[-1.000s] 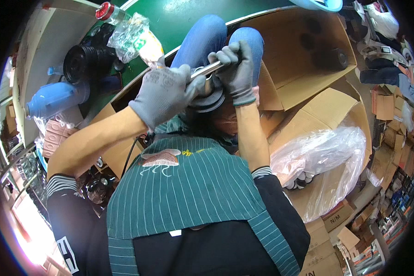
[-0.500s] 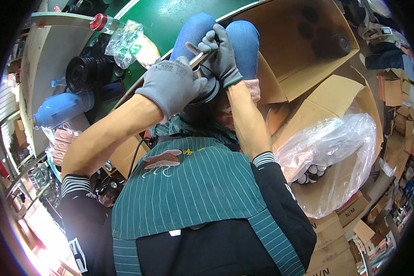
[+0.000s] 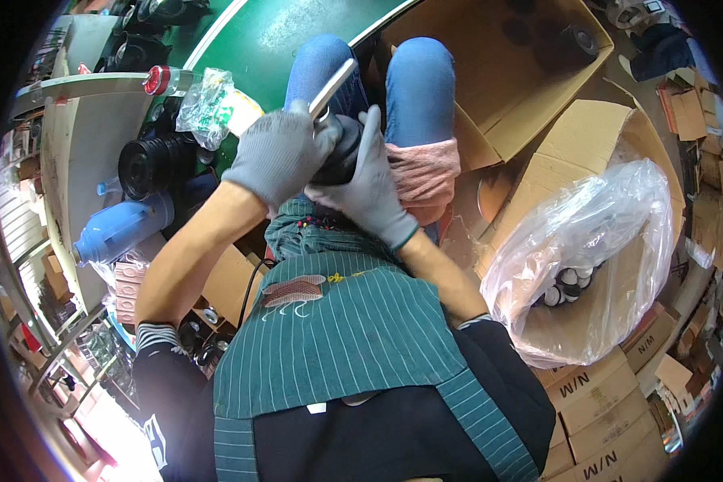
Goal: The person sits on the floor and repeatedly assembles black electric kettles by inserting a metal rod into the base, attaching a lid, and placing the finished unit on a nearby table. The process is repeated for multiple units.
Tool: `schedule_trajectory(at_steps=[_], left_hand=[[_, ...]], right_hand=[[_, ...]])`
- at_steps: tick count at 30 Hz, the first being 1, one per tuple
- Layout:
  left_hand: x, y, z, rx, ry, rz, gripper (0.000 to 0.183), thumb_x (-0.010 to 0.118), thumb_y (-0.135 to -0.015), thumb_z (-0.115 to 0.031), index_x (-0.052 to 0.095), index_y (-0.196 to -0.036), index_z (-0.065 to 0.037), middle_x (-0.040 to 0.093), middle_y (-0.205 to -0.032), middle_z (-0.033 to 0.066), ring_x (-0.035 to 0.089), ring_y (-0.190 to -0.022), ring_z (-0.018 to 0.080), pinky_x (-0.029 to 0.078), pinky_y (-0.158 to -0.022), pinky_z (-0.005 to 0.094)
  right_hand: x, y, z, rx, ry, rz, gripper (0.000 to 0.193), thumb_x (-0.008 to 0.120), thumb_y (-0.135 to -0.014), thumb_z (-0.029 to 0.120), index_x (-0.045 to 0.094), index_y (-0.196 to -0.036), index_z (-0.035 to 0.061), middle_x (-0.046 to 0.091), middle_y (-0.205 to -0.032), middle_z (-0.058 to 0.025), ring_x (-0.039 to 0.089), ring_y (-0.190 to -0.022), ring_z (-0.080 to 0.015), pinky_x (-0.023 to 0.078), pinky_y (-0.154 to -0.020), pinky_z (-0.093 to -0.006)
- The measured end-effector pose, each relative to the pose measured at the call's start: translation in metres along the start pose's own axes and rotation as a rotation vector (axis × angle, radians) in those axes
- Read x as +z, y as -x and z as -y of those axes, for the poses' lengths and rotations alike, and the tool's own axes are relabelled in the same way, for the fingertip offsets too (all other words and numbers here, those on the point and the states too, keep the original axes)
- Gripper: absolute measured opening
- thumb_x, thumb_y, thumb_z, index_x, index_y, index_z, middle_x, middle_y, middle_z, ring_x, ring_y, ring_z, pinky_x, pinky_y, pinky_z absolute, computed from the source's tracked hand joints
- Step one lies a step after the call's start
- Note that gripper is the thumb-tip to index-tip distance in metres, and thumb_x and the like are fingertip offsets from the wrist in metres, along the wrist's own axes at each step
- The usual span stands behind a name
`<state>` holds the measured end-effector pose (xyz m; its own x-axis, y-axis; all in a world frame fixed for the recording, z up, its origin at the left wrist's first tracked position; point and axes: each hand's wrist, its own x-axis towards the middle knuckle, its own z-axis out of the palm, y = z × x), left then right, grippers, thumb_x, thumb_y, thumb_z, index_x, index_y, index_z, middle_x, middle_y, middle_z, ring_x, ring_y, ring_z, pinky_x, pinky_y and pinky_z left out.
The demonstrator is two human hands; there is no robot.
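My left hand point(image 3: 277, 157), in a grey knit glove, is closed around the lower end of a silver metal bar-shaped tool point(image 3: 334, 87). The bar's free end points up and away over my knees. Under it, between my hands, sits a black round part point(image 3: 341, 153), partly hidden by the fingers. My right hand point(image 3: 367, 189), gloved too, cups this part from the right and below, fingers curled along its side. Where tool and part meet is mostly covered by the left glove.
Left: a shelf with black round parts point(image 3: 145, 167), a blue bottle point(image 3: 124, 229), a red-lidded jar point(image 3: 169, 81) and a plastic bag point(image 3: 209, 108). Right: an open cardboard box point(image 3: 490, 96) and a plastic-lined box point(image 3: 594, 132) holding small black-and-white round pieces point(image 3: 570, 285).
My right hand has come down from the tool's upper part to the black part's side. The bar now stands freer and points higher. My left hand has shifted slightly left.
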<state>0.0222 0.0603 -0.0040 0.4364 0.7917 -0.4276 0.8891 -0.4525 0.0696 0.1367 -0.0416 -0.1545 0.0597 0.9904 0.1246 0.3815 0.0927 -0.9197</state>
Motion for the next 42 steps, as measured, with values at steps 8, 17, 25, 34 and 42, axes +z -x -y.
schedule_trajectory(at_steps=[8, 17, 25, 34, 42], left_hand=[[0.005, -0.032, 0.014, -0.031, 0.134, 0.037, 0.057, 0.063, -0.106, -0.048, 0.070, -0.103, 0.009, 0.074, -0.088, 0.0316, 0.078, -0.087, 0.0446, 0.062, -0.081, 0.0510], [0.000, 0.004, 0.047, 0.044, 0.421, -0.029, 0.044, 0.074, -0.101, -0.038, 0.067, -0.128, -0.004, 0.074, -0.089, 0.0238, 0.076, -0.082, 0.0402, 0.058, -0.075, 0.0493], [0.019, 0.011, 0.048, 0.200, 0.228, -0.070, 0.060, 0.068, -0.103, -0.046, 0.056, -0.137, 0.002, 0.071, -0.072, 0.0204, 0.076, -0.067, 0.0387, 0.060, -0.063, 0.0511], [0.011, 0.011, 0.012, -0.029, 0.231, -0.008, 0.053, 0.057, -0.108, -0.042, 0.055, -0.115, 0.010, 0.071, -0.071, 0.0246, 0.075, -0.066, 0.0413, 0.060, -0.060, 0.0493], [0.001, 0.013, 0.010, -0.139, 0.717, 0.188, 0.050, 0.055, -0.105, -0.031, 0.050, -0.143, 0.001, 0.072, -0.093, 0.0367, 0.076, -0.091, 0.0488, 0.057, -0.087, 0.0575]], right_hand=[[-0.047, -0.026, -0.034, -0.019, -0.210, 0.187, 0.162, 0.106, -0.051, 0.032, 0.002, -0.168, -0.0081, 0.045, -0.160, -0.0302, 0.050, -0.146, -0.0405, 0.039, -0.125, -0.0429], [-0.047, 0.004, -0.026, -0.070, -0.087, 0.210, 0.161, 0.103, -0.066, 0.040, -0.012, -0.168, -0.0069, 0.035, -0.166, -0.0315, 0.037, -0.156, -0.0437, 0.028, -0.132, -0.0462], [-0.062, -0.077, -0.014, 0.339, -1.339, 0.029, 0.082, 0.058, -0.111, 0.034, 0.016, -0.169, -0.0040, 0.041, -0.166, -0.0237, 0.046, -0.153, -0.0339, 0.035, -0.129, -0.0500], [0.013, -0.162, -0.051, 0.474, -1.367, 0.488, 0.056, 0.047, -0.117, 0.039, 0.055, -0.149, -0.0064, 0.075, -0.088, -0.0066, 0.076, -0.084, -0.0191, 0.064, -0.098, -0.0470], [-0.024, -0.140, -0.037, 0.376, -1.017, 0.453, 0.057, 0.045, -0.117, 0.043, 0.056, -0.149, -0.0036, 0.078, -0.093, -0.0107, 0.078, -0.086, -0.0206, 0.067, -0.087, -0.0372]])
